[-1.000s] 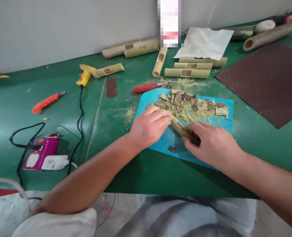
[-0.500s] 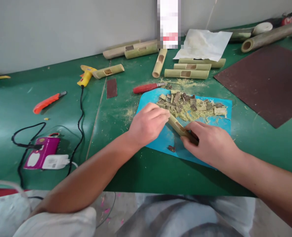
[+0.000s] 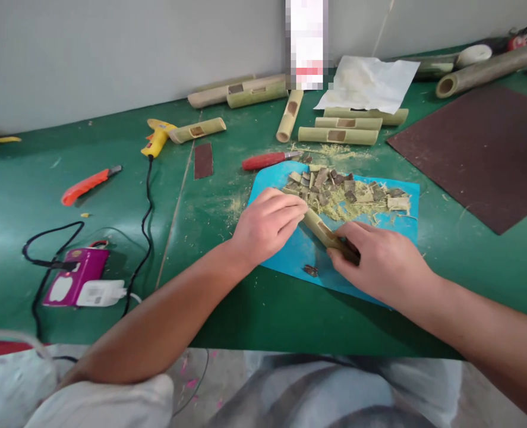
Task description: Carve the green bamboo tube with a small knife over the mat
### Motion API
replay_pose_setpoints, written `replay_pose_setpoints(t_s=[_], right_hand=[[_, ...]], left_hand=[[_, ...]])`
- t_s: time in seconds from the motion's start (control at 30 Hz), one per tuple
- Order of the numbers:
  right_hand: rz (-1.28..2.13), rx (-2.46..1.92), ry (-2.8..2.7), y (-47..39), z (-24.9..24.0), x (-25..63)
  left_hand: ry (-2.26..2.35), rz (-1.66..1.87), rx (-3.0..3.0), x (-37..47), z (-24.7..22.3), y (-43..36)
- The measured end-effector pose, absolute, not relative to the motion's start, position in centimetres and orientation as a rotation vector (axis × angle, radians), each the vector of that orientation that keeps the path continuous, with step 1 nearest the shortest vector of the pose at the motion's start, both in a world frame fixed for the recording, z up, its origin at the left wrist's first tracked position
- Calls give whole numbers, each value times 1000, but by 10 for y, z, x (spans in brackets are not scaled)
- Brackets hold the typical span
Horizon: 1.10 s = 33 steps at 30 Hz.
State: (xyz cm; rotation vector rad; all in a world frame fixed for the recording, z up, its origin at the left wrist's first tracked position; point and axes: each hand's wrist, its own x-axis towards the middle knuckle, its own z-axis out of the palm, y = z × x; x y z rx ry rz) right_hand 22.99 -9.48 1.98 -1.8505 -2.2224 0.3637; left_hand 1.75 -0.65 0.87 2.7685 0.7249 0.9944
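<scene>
A short bamboo tube (image 3: pixel 320 228) with a cut opening in its side slants between my two hands over a blue sheet (image 3: pixel 290 261). My left hand (image 3: pixel 270 226) is closed round its upper left end, which the fingers hide. Fingers and thumb of my right hand (image 3: pixel 374 255) grip the lower right end. Just beyond the tube, bamboo chips (image 3: pixel 350 189) and pale shavings (image 3: pixel 334 209) are heaped on the sheet. A small dark chip (image 3: pixel 310 270) lies on the sheet below the tube.
Behind the sheet lie a red-handled tool (image 3: pixel 265 160) and several cut bamboo tubes (image 3: pixel 338 136). To the left are a yellow glue gun (image 3: pixel 157 138), an orange cutter (image 3: pixel 89 185) and a purple power strip (image 3: pixel 78 276) with cables. A brown board (image 3: pixel 481 148) lies at right.
</scene>
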Motion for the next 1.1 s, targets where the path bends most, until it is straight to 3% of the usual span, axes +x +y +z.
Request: replay_pose_setpoints(t_s=[0.17,0.4,1.1], right_hand=[[221,-1693,-2187,-96,22,232],[245,-1420,-2033,-97,26,226],[258,-1413,-1954,-96,24,223]], left_hand=[[1105,1116,2064,17,13,-17],[1118,948,1324,27,12,-37],[829,939,1769,30,21,-47]])
